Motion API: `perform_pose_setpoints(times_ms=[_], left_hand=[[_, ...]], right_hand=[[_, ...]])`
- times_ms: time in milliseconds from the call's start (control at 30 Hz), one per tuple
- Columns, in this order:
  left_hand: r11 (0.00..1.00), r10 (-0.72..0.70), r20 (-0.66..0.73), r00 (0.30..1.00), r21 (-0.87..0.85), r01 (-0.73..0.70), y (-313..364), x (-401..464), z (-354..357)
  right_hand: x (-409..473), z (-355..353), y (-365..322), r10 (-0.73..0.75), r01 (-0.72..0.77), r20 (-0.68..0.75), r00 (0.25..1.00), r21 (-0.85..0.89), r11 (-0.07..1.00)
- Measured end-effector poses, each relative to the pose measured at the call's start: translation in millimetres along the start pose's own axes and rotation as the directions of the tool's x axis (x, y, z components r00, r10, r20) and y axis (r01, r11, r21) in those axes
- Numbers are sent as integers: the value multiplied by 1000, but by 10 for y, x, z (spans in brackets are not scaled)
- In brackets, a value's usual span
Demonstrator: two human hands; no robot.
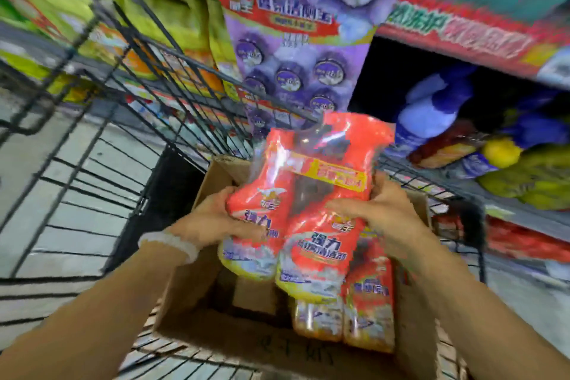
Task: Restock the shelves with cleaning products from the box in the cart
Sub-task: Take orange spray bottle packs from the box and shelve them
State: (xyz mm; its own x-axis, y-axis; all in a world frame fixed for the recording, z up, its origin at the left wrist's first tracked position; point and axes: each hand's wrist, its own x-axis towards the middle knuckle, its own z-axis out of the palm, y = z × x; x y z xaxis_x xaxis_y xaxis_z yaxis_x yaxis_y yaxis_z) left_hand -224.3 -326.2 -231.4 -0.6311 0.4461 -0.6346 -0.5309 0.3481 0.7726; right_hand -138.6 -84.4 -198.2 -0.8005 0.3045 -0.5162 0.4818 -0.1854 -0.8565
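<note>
Both arms reach forward and down into the frame, forearms converging on 1 shrink-wrapped twin pack of 2 red spray bottles. Left hand clamps the pack's left bottle, thumb lying across the label, fingers wrapped behind. White band on the left wrist. Right hand clamps the right bottle, fingers across the front of the label, thumb up along the pack's right edge. So the grip on each side is closed round the pack, not wide. Pack is tilted, trigger heads pointing away from the person, yellow bases toward the person.

Pack sits above the open cardboard box, clear of its rim. Directly below the grip, inside the box at its right side: 1 more twin pack, 2 bottles visible, standing upright. Rest of the box interior is dark, count there cannot be told. Box sits in the wire cart, 1 cart.

Beyond the grip: purple hanging display of round pucks. Left of it, a shelf with yellow-green jugs, too blurred to count. Right of the grip, shelf with red price strip, blue-white bottles and yellow-green packs under it, count unclear from motion blur.
</note>
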Motion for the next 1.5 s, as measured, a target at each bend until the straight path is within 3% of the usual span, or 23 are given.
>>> perform_pose_setpoints(times_ms=[133,333,467,600,767,1000,1200,1500], left_hand=[[978,105,-5,994,-182,-104,330,-353,472],[949,238,95,967,-234,-211,686,-998,1328],[934,298,173,939,-254,-250,821,-1461,2059],[919,362,204,909,-239,-313,1012,-2059,3048],[855,510,390,767,-139,-499,1369,-2839,4371],[672,546,690,475,-22,-740,1710,-3480,6067],[654,499,797,341,-88,-752,1852,-3608,7661],[728,405,875,265,-133,-672,2112,-3317,10190]], right_hand=[[-416,-386,-442,-151,146,36,988,109,983],[-1463,-1165,-428,-214,228,161,964,-73,971],[-2283,-1648,-253,-312,303,-23,950,-176,937],[-3229,-2305,-198,-446,407,-261,856,-192,893],[-4468,-3204,-228,-582,532,-485,652,-254,808],[-5776,-4445,-217,-555,559,-695,458,-260,787],[-6420,-5609,-42,-500,582,-822,272,-274,766],[-6876,-7640,-10,-389,536,-908,153,-255,805]])
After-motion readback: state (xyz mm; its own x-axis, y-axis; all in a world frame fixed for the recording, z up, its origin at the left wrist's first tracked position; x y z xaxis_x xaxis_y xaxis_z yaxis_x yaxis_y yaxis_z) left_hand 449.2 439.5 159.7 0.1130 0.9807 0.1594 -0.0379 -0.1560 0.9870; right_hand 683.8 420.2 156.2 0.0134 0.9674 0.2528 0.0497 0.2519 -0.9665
